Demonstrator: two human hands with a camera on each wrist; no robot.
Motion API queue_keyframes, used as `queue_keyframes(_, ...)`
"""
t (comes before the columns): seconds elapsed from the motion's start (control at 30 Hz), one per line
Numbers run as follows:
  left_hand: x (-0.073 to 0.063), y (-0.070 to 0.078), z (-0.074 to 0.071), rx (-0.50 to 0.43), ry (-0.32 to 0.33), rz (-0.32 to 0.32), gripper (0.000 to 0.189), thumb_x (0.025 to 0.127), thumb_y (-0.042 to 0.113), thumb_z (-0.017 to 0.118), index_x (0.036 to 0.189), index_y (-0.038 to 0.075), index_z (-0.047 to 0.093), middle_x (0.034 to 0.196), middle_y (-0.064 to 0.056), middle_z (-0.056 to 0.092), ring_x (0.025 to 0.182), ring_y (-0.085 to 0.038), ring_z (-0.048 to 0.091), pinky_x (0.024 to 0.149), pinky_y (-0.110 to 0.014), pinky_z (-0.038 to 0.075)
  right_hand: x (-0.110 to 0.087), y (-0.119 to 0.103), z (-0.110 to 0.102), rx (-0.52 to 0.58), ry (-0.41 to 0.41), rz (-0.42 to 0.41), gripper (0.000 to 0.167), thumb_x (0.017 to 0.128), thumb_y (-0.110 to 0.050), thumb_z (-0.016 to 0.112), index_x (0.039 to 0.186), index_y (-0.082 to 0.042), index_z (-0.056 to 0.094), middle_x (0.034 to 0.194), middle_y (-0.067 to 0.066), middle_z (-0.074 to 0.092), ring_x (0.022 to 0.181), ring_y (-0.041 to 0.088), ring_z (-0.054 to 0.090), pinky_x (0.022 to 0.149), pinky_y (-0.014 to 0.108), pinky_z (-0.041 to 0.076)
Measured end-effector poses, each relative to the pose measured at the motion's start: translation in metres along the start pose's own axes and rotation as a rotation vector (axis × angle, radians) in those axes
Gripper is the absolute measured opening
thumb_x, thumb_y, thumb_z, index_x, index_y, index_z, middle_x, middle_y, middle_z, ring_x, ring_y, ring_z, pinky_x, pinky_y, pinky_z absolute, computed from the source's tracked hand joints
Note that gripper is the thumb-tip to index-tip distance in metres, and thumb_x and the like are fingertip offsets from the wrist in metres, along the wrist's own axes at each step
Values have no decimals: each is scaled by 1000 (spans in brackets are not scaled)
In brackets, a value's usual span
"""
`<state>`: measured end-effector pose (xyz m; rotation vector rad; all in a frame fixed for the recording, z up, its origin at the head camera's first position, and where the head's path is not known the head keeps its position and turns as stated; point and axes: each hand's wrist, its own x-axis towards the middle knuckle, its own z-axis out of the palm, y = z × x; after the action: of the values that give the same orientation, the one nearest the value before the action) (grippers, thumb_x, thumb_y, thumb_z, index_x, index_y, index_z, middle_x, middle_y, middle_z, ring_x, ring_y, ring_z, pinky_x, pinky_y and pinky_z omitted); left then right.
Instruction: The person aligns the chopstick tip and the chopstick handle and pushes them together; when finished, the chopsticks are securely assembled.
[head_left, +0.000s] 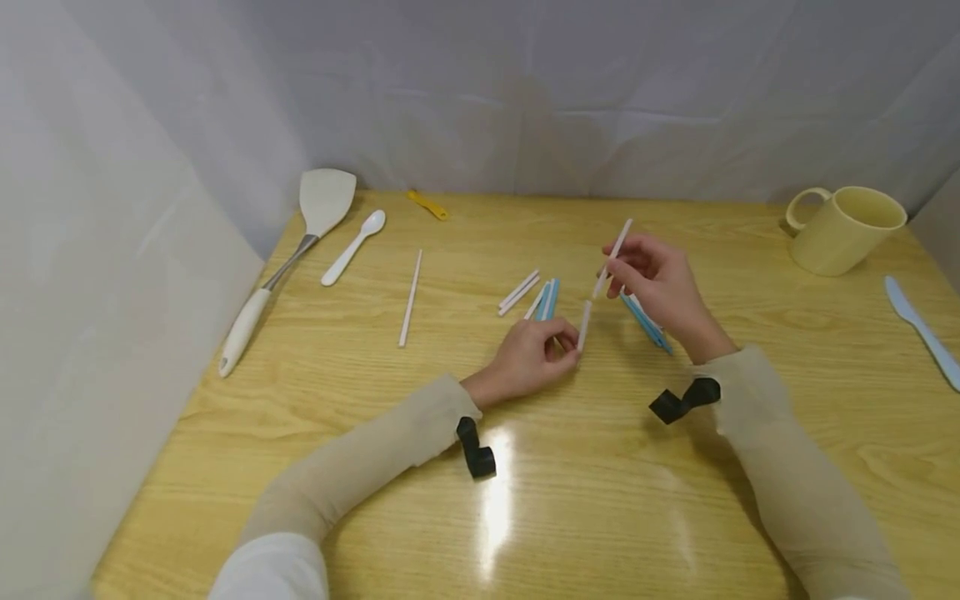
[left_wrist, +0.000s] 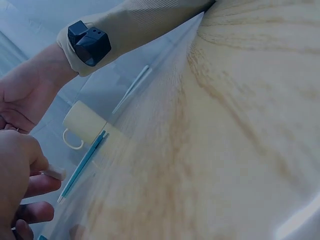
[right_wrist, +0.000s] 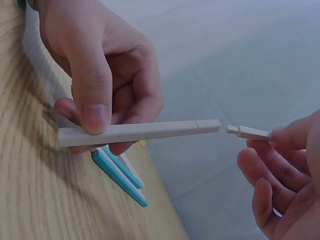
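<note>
My left hand [head_left: 531, 357] pinches a white chopstick section [right_wrist: 145, 131] between thumb and fingers, its thick end lying under the thumb. Opposite it, my right hand [head_left: 660, 283] pinches another white chopstick section [head_left: 615, 254]. In the right wrist view, a narrow stepped tip on the right-hand section [right_wrist: 252, 132] faces the end of the other, with a small gap between them. Blue chopstick pieces [head_left: 647, 323] lie on the table below the right hand. Just beyond the left hand are blue and white pieces [head_left: 547, 298] and short white pieces [head_left: 519, 292].
A longer white stick [head_left: 410, 298] lies to the left. Further left are a white spoon [head_left: 354, 247] and a spatula [head_left: 288, 258]. A small yellow utensil [head_left: 428, 205] is at the back edge. On the right stand a yellow mug [head_left: 843, 233] and a light blue knife [head_left: 922, 332].
</note>
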<state>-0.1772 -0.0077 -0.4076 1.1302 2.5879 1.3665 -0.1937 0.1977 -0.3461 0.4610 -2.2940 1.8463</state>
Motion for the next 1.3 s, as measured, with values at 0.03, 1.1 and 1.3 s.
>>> queue_keyframes(0.03,0,0,0,-4,-2,3,7,84,9,68,90,6,69,81,-5,72,54,-4,48,50,-15,38,0,1,0,14,-5,-3,10,94,-1,57,102,-1,64,77,-10,69,59,8,61,58,20,50)
queue_keyframes(1.1,-2,-7,5,-120,28,46,5,85,3,64,89,3,67,72,-5,64,60,-3,50,54,-16,43,-3,9,1,58,-117,-71,18,94,1,56,101,-14,65,80,-3,67,53,13,56,53,24,49)
queue_keyframes(1.3,-3,-9,7,-121,59,81,5,82,0,63,86,0,65,70,-8,64,60,-3,51,53,-16,43,-4,12,4,182,-152,-96,16,92,8,55,98,-4,64,77,0,69,54,11,59,54,22,52)
